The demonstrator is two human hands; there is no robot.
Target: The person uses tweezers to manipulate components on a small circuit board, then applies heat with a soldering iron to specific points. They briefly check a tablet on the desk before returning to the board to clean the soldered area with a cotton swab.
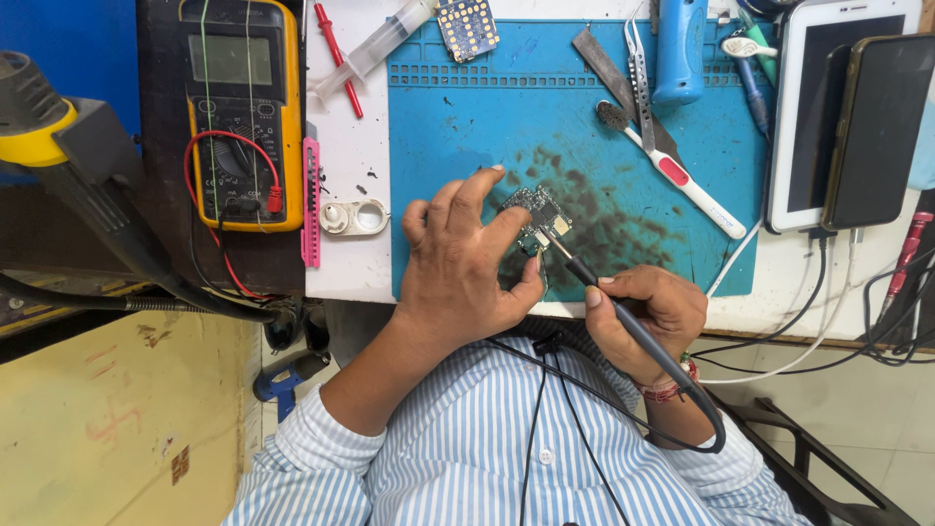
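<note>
A small dark circuit board [539,211] lies on a stained blue work mat [467,117] near the bench's front edge. My left hand [466,265] rests over the board's left side, thumb and fingertips pinching it in place. My right hand [651,317] grips a slim black soldering iron [623,317] like a pen. Its metal tip touches the board's lower right part. The iron's black cable loops back past my wrist and across my striped shirt.
A yellow multimeter [242,112] with red leads sits at left, beside a pink knife [311,200] and a hot-air handle [49,127]. Tweezers [640,73], a toothbrush [672,173], a syringe [385,41] and a second board [467,24] lie at the back. A tablet [813,107] and phone [881,127] stand right.
</note>
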